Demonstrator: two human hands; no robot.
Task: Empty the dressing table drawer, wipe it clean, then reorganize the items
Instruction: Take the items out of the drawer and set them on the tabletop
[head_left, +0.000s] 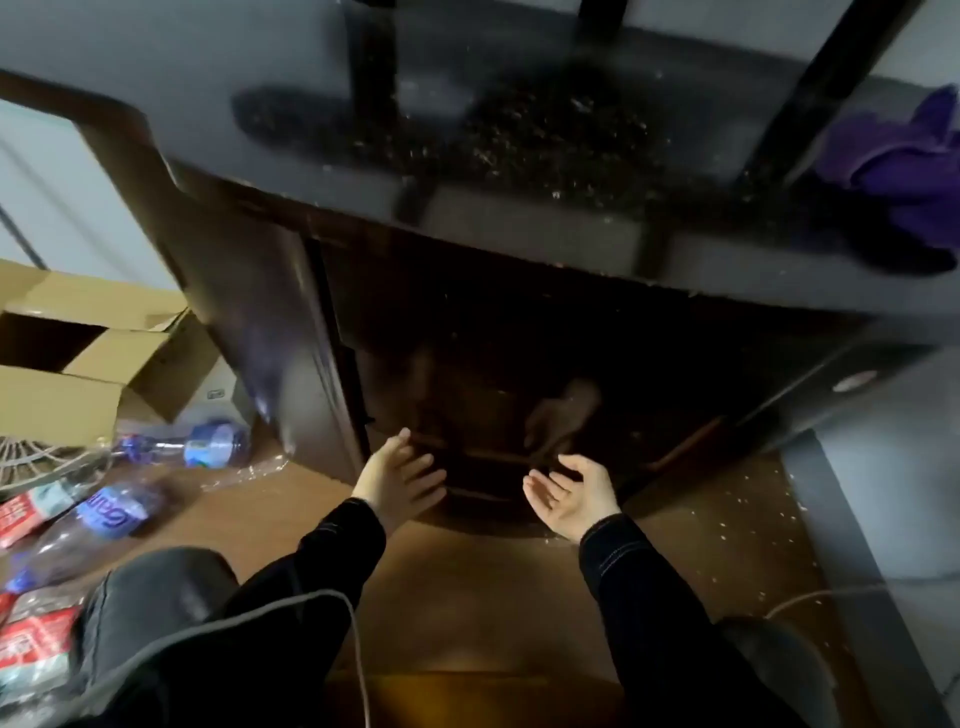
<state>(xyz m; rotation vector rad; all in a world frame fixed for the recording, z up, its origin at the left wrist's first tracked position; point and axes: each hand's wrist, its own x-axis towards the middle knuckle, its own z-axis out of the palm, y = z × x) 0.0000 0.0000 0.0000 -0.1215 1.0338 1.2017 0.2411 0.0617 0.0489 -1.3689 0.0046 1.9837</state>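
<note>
just beyond left hand (397, 480), the drawer (485, 465)

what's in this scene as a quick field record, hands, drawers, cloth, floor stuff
left hand: open, empty, reaching toward the drawer fronts
right hand: open, palm up, empty
drawer fronts: very dark; cannot tell whether any is open
purple cloth: bunched on the dressing table top, right side
floor, left: cardboard boxes, plastic bottles

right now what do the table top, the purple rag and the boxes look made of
Table top: probably lacquered wood or laminate, dark and glossy, it mirrors things. Purple rag: soft cloth, crumpled folds. Boxes: plain brown cardboard, bent flaps.
</note>
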